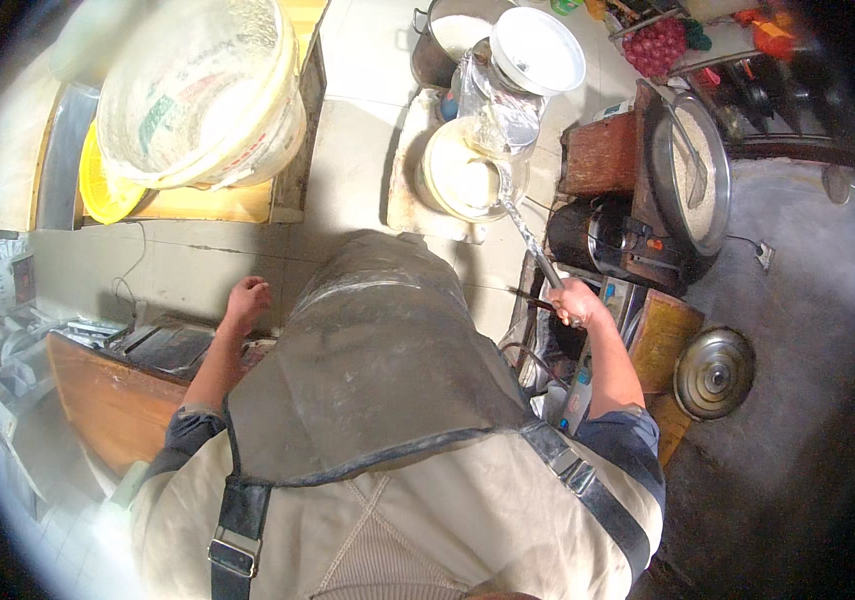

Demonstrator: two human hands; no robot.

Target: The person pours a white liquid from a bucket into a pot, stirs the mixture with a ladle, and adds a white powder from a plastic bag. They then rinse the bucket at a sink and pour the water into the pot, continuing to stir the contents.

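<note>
My right hand (577, 301) grips the handle of a long metal ladle (544, 262). The ladle's whitened far end lies over a pale plastic bucket (436, 180), whose contents look whitish. Clear plastic sheeting (481, 94) hangs above the bucket from a metal machine (523, 129) topped by a round white bowl (536, 49). Off to the left, my left hand (249, 302) hovers over the tiled floor, fingers loosely curled, with nothing visible in it. A dark apron (375, 352) covers my front between the two arms.
A large whitish plastic tub (195, 97) and a yellow basket (106, 176) occupy the wooden table at left. To the right, a wide metal basin (701, 202) holds pale grains and a strainer. A metal lid (715, 373) lies nearer me. Beyond the machine stands a metal pot (439, 49).
</note>
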